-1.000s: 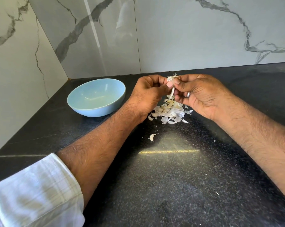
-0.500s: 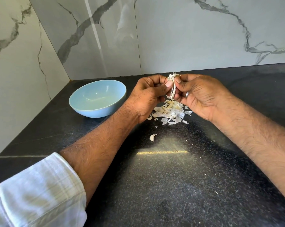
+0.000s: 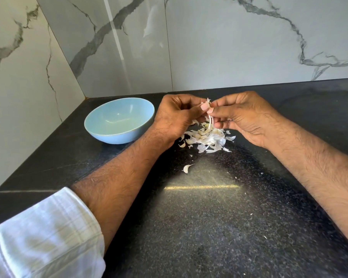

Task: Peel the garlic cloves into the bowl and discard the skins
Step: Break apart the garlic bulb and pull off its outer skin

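Peeling under way: left hand (image 3: 175,117) and right hand (image 3: 239,115) pinch one clove (image 3: 208,103) above the skins (image 3: 207,138); bowl (image 3: 119,120) empty. Next: strip skin, drop clove in bowl.

The garlic clove (image 3: 208,102) is mostly hidden between the pinching thumbs of the left hand (image 3: 176,115) and right hand (image 3: 242,115). The white sleeve (image 3: 45,237) is cut off by the lower left edge.
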Motion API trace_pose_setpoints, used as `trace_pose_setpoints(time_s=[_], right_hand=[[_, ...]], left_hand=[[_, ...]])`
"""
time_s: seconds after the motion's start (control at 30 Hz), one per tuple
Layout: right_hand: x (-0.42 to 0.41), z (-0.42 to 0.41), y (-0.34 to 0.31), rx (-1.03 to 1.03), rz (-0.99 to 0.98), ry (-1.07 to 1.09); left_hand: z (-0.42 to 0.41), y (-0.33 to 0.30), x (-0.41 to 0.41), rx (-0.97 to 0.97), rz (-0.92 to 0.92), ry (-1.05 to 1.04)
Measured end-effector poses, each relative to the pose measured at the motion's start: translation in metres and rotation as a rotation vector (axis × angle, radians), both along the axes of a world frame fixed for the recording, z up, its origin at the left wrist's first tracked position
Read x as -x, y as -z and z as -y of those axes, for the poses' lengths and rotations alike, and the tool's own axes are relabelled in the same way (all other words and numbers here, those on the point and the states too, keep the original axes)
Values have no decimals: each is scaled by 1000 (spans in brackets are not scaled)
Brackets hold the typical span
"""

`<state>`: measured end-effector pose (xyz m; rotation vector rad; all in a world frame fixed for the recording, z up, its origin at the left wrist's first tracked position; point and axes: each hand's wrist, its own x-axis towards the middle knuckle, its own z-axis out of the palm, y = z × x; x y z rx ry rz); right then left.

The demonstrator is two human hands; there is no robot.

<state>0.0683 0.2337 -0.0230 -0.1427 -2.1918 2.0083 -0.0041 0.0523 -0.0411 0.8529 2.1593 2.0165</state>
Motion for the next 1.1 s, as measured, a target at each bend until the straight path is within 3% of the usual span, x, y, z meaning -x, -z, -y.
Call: trace_pose_setpoints(time_s=[0.13, 0.27, 0.43, 0.6, 0.77, 0.93, 1.1], right_hand=[[2, 2, -1, -107, -103, 36], [1, -4, -3, 24, -46, -29], [4, -15, -1, 31, -10, -29], [5, -21, -3, -136, -36, 29], [6, -22, 2, -519, -44, 107], [-3, -24, -6, -400, -91, 28], [-12, -8, -12, -231, -48, -78]], left_hand=[[-4, -2, -1, -39, -59, -67], [0, -2, 0, -83, 66, -19], [6, -5, 0, -130, 194, 17], [7, -8, 1, -125, 222, -18], [6, -2, 7, 119, 4, -60], [6, -7, 9, 313, -227, -154], [25, -19, -7, 367, -286, -90]])
